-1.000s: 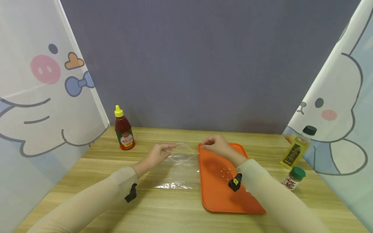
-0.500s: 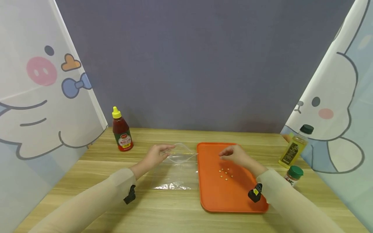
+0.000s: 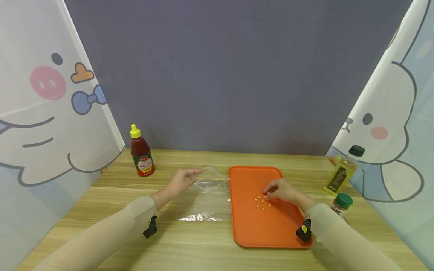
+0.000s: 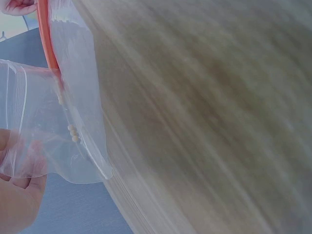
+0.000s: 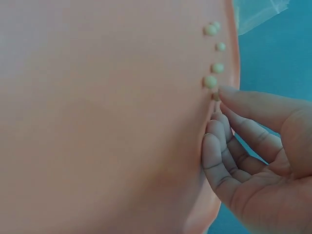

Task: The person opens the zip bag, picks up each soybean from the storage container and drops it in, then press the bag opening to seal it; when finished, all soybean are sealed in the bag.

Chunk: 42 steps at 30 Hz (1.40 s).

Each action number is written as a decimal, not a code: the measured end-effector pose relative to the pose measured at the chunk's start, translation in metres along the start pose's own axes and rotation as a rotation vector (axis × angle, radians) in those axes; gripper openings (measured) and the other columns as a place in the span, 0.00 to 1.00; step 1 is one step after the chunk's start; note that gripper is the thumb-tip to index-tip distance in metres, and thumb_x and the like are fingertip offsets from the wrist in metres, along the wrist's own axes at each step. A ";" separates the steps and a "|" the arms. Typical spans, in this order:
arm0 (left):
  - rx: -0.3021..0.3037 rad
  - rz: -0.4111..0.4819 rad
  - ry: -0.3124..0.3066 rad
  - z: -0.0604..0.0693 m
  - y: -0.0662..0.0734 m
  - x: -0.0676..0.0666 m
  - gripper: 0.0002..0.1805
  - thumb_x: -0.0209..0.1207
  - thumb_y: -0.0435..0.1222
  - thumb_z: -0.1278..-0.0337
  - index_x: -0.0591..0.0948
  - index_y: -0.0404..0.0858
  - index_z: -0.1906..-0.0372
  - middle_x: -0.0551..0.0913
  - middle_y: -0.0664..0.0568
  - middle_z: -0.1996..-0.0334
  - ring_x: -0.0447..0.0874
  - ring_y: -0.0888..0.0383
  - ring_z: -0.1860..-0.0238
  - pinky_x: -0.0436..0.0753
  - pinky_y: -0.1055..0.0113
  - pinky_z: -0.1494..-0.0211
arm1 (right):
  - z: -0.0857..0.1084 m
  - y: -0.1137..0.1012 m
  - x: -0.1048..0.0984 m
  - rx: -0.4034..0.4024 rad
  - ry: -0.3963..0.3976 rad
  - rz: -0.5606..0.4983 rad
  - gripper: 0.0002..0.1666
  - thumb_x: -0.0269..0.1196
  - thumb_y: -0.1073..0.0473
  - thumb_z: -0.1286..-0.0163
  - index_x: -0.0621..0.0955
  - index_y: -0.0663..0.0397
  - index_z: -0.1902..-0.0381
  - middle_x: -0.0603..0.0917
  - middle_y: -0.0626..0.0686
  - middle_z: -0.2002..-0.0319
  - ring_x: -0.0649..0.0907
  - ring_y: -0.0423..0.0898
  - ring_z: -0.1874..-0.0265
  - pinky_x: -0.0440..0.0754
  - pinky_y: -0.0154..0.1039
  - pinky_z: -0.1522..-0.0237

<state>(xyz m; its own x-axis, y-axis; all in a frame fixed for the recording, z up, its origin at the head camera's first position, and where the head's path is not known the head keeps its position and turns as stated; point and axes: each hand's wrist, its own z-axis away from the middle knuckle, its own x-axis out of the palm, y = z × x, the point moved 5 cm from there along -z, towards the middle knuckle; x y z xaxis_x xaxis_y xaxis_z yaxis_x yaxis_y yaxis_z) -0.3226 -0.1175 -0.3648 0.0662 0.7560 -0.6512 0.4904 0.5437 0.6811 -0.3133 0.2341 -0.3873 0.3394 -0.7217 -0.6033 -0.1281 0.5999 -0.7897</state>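
My left hand pinches the left edge of a clear zip-lock bag by its gaping mouth. The bag lies towards the orange tray, and several soybeans show inside it. In the left wrist view the bag is seen from its side, the fingers behind and around its plastic. My right hand is low over the tray. There its thumb and forefinger pinch one soybean at their tips, the other fingers loosely bent. Several more soybeans lie scattered on the tray beside the fingertips.
A red sauce bottle with a yellow cap stands at the back left. On the right are an oil bottle and a green-lidded spice jar, partly behind the right sleeve. A grey panel closes off the back of the wooden table.
My right hand has moved from beside the bag's mouth rightward and down to the soybeans on the tray, where its fingertips have closed on one. The left hand has kept its hold on the bag.
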 end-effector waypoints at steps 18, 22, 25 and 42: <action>-0.008 -0.003 0.003 0.001 -0.003 0.003 0.22 0.60 0.21 0.46 0.81 0.34 0.45 0.81 0.40 0.44 0.82 0.42 0.47 0.80 0.74 0.72 | -0.001 0.003 0.006 -0.038 0.013 0.061 0.07 0.71 0.68 0.45 0.85 0.68 0.68 0.86 0.55 0.73 0.76 0.40 0.76 0.76 0.32 0.74; 0.007 -0.013 0.011 0.001 -0.004 0.003 0.21 0.61 0.21 0.47 0.81 0.34 0.46 0.82 0.41 0.44 0.82 0.42 0.46 0.83 0.74 0.62 | 0.001 0.004 0.004 -0.036 0.024 0.071 0.06 0.69 0.68 0.42 0.84 0.67 0.68 0.86 0.55 0.74 0.76 0.42 0.78 0.77 0.34 0.76; 0.007 -0.015 0.013 0.001 -0.004 0.003 0.21 0.61 0.21 0.47 0.81 0.33 0.46 0.82 0.40 0.45 0.83 0.42 0.47 0.82 0.74 0.67 | 0.002 0.003 0.002 -0.038 0.031 0.081 0.05 0.67 0.68 0.40 0.84 0.67 0.67 0.85 0.54 0.75 0.78 0.43 0.78 0.79 0.36 0.75; 0.025 -0.021 -0.001 0.001 0.000 0.002 0.20 0.60 0.21 0.46 0.81 0.32 0.46 0.82 0.40 0.45 0.82 0.41 0.46 0.84 0.70 0.64 | -0.014 -0.031 -0.008 -0.050 0.161 0.056 0.11 0.63 0.65 0.34 0.82 0.68 0.57 0.86 0.61 0.64 0.84 0.54 0.67 0.84 0.47 0.63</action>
<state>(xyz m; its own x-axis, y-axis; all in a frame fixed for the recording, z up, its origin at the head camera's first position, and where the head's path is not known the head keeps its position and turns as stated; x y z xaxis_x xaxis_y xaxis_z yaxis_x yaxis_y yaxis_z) -0.3214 -0.1162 -0.3663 0.0561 0.7444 -0.6654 0.5128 0.5503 0.6589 -0.3248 0.2169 -0.3594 0.1774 -0.7363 -0.6530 -0.1902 0.6254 -0.7568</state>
